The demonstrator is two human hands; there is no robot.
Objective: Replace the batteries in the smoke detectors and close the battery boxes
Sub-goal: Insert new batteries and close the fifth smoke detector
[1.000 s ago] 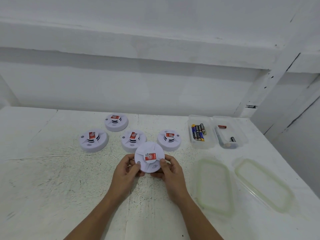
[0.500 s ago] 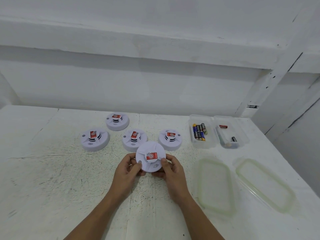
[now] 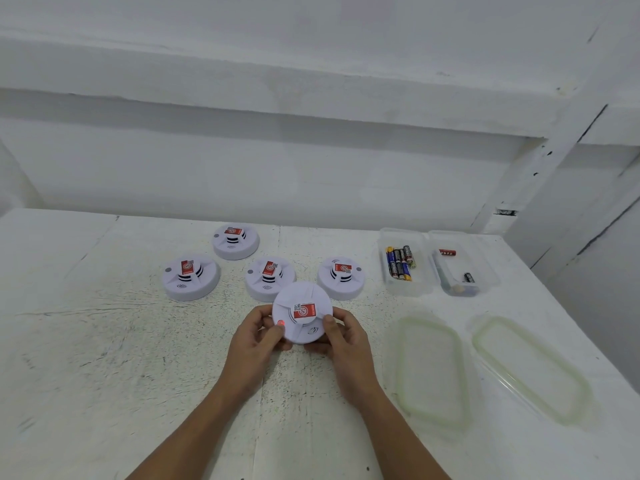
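Observation:
A round white smoke detector (image 3: 304, 306) with a red label is held face up just above the table, in the middle of the view. My left hand (image 3: 258, 339) grips its left edge, the thumb beside a small lit red lamp. My right hand (image 3: 341, 337) grips its right edge with the thumb on top. Several more white detectors stand behind it: one far left (image 3: 191, 277), one at the back (image 3: 236, 241), one in the middle (image 3: 270, 277) and one on the right (image 3: 341, 277).
Two clear plastic boxes sit at the back right: the left box (image 3: 405, 265) holds several batteries, the right box (image 3: 462, 268) holds a red battery and a black one. Their two green-rimmed lids (image 3: 431, 368) (image 3: 530, 368) lie nearer. The white table (image 3: 104, 358) meets a white wall.
The red lamp on the held detector has lit up. My hands and the detector stay in nearly the same place.

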